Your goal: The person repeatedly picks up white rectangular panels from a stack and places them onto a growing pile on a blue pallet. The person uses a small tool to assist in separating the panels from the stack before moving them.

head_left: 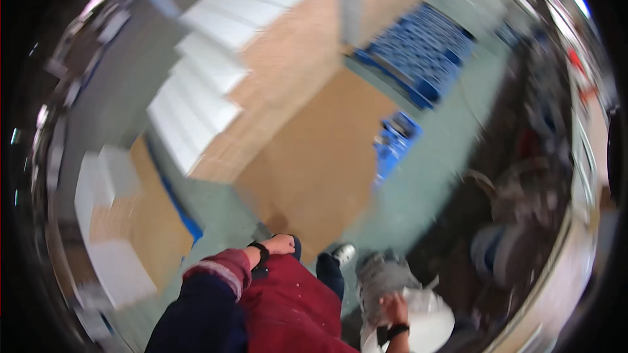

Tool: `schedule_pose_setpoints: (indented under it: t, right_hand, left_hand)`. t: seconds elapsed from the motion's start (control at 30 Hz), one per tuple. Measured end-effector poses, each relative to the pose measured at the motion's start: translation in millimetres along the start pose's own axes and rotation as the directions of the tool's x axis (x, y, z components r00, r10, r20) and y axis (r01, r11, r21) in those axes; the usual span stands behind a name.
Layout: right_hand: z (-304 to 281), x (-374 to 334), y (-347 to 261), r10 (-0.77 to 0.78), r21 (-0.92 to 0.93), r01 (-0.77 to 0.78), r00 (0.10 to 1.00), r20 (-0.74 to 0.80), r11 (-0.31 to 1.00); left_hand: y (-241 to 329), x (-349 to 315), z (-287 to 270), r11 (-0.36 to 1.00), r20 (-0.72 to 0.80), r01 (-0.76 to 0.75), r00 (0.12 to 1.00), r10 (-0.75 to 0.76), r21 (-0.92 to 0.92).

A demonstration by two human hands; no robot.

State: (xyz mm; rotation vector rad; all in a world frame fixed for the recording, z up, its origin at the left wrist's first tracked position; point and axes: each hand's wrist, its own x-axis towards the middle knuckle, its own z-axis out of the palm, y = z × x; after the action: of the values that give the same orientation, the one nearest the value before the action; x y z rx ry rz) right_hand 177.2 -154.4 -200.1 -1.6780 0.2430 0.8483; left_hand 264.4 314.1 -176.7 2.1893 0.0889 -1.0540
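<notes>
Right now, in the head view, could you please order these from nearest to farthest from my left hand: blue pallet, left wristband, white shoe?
1. Left wristband: on the wrist, just behind your left hand.
2. White shoe: to its right.
3. Blue pallet: far ahead, right.

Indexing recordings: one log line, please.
left hand by red cloth apron; right hand by white round-edged object, contact unclear; tan flat sheet ahead

Blue pallet (418, 52), upper right, on grey-green floor (425, 202). Large brown sheet (320, 157), centre; blue plastic piece (391, 160) showing at its right edge. Tall stepped stack (288, 59), white tops, tan side, along sheet's left. Smaller white-and-tan stack (118, 261), far left. Clutter (526, 193), right, blurred.
</notes>
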Motion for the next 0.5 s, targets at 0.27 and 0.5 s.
schedule_pose_setpoints:
  t: [0.27,0.5]
  right_hand:
    - [-34,43,-81,0.423,0.409,-0.354,0.902,-0.088,0.841]
    - [-107,116,-62,0.421,0.171,-0.394,0.892,-0.164,0.903]
  left_hand:
    - [206,61,-17,0.813,0.056,-0.032,0.995,0.080,-0.582]
    - [240,153,-55,0.664,0.204,0.163,0.979,-0.016,-0.730]
